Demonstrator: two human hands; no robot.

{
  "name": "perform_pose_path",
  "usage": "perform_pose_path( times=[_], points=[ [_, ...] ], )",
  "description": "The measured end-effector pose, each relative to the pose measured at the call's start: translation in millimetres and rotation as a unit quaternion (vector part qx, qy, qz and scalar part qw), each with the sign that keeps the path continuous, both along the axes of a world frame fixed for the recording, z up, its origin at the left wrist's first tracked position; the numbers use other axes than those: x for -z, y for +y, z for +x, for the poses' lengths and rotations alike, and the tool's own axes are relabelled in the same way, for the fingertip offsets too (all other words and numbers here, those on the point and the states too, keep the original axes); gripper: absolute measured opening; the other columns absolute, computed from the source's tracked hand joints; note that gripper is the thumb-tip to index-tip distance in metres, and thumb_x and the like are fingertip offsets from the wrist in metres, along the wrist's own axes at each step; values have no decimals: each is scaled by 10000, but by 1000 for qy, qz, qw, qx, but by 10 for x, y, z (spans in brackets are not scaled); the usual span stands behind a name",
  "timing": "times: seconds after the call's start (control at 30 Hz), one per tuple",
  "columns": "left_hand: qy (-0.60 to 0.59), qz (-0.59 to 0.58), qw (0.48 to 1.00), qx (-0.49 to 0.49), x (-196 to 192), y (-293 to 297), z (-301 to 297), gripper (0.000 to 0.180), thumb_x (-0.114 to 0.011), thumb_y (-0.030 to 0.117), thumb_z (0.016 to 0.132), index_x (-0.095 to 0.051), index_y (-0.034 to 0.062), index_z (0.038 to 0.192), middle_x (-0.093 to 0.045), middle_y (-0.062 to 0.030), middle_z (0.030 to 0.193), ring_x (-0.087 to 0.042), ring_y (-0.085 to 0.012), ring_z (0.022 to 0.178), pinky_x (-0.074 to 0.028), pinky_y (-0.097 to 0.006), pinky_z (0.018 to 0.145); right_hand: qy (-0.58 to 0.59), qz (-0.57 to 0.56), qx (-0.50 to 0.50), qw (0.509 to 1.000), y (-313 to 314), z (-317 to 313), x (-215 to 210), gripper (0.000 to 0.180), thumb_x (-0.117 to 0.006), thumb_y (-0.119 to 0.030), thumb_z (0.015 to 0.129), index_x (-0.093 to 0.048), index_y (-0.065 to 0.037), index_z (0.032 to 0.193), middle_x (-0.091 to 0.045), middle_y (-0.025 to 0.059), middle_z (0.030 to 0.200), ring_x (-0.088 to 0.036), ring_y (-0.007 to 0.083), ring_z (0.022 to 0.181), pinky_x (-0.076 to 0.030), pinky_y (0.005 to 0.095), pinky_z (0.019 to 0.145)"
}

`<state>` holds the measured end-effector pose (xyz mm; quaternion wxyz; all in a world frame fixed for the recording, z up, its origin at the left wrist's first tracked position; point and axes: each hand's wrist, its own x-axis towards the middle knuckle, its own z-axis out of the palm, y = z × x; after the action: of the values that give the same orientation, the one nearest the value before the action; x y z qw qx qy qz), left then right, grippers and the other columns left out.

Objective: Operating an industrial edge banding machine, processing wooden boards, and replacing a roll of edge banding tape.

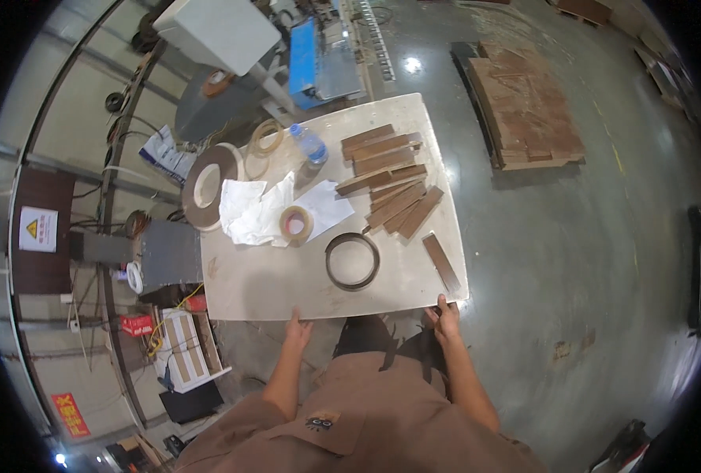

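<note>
A white-topped table (272, 288) stands right in front of me. My left hand (298, 327) is at its near edge, left of my body, with the fingers closed around the edge and partly hidden under it. At the near right corner, my right hand (445, 320) grips the same edge, one digit lying on top. Just beyond that hand is a single brown strip (441, 262). A dark coiled band (352, 262) lies near the middle front. Farther back, several brown wooden-looking strips (390, 173) are piled loosely. A roll of tan tape (295, 225) rests on crumpled white paper (248, 209).
A plastic bottle (311, 144) and tan tape rings (265, 139) stand at the table's back left, near a large brown roll (208, 185). Blue-and-grey machinery (319, 67) stands beyond. Stacked brown panels (528, 106) occupy the floor at right; a white-and-tan box (186, 351) sits at left.
</note>
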<state>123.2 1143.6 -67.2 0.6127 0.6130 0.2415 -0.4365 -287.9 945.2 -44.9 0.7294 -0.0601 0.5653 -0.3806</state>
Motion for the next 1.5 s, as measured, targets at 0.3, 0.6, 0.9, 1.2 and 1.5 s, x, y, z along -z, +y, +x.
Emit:
perform_pose_path(
  times=[0.3, 0.6, 0.9, 1.2, 1.5],
  points=[
    [-25, 40, 997, 54, -32, 29, -6, 640, -602, 433, 1098, -436, 11, 1550, -506, -135, 1568, -512, -343, 1419, -367, -520, 1255, 81, -29, -156, 984, -130, -555, 78, 314, -769, -296, 1020, -660, -42, 1169, -710, 25, 993, -682, 138, 847, -540, 283, 689],
    [-29, 118, 987, 109, 177, -378, -744, 647, -414, 528, 1143, -421, 41, 1568, -522, -148, 1546, -588, -350, 1328, -456, -525, 1179, 211, -96, -105, 967, 213, -2571, 743, 197, -690, -234, 1049, -673, -67, 1150, -732, 59, 1017, -680, 160, 859, -552, 299, 746],
    [-27, 119, 987, 104, 408, -267, -738, 581, -381, 556, 1144, -570, 89, 1433, -715, -108, 1143, -711, -272, 946, -621, -484, 905, 238, 13, 65, 969, -75, -4187, 843, 146, -629, -266, 1081, -615, -121, 1087, -676, 41, 921, -644, 152, 710, -495, 283, 576],
    [-111, 36, 992, -56, 520, -454, -1039, 576, -411, 475, 1154, -463, 47, 1536, -627, -193, 1441, -674, -410, 1221, -608, -605, 917, 234, -176, -275, 916, -1992, -3542, 730, 259, -671, -238, 1056, -656, -16, 1186, -738, 93, 1042, -717, 215, 893, -556, 333, 808],
    [-253, 703, 662, 58, -273, -1811, -1386, 470, -701, 363, 1024, -603, 33, 1344, -653, -167, 1273, -616, -346, 1227, -479, -511, 1037, 374, -201, -458, 781, -3758, -4347, 546, 329, -677, -255, 1055, -668, 30, 1219, -751, 109, 1040, -724, 219, 907, -569, 335, 866]
  ],
)
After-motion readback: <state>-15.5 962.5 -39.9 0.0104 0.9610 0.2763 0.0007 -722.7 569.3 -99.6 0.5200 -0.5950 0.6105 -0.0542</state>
